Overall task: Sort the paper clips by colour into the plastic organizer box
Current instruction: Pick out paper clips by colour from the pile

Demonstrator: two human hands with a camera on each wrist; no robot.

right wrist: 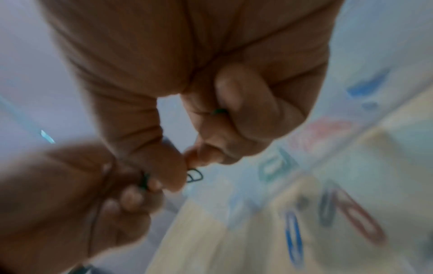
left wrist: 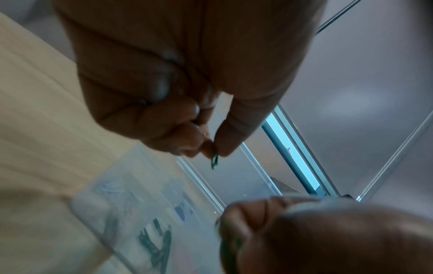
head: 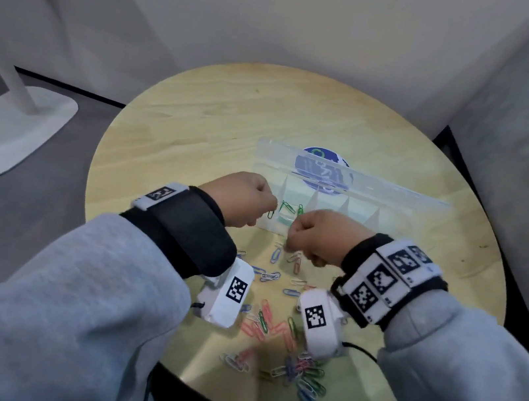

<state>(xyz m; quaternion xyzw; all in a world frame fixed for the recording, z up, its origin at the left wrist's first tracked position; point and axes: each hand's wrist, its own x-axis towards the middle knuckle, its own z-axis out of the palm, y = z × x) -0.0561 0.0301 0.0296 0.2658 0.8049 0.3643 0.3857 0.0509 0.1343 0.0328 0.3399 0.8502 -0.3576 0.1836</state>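
Note:
A clear plastic organizer box (head: 331, 207) with several compartments stands open on the round wooden table (head: 200, 114). My left hand (head: 242, 198) pinches a green paper clip (head: 270, 214) between thumb and fingertip over the box's left end; the left wrist view shows the same green paper clip (left wrist: 214, 159) hanging from the pinch. My right hand (head: 323, 235) pinches another green clip (right wrist: 194, 175) at the box's front wall, a further bit of green (right wrist: 219, 111) tucked in its curled fingers. Green clips (head: 288, 207) lie in the second compartment from the left.
Loose paper clips in pink, blue, green and silver (head: 274, 326) are scattered on the table between my wrists and the near edge. The box's lid (head: 363, 178) stands up behind it, over a blue round sticker. A white stand base (head: 14, 129) sits on the floor at left.

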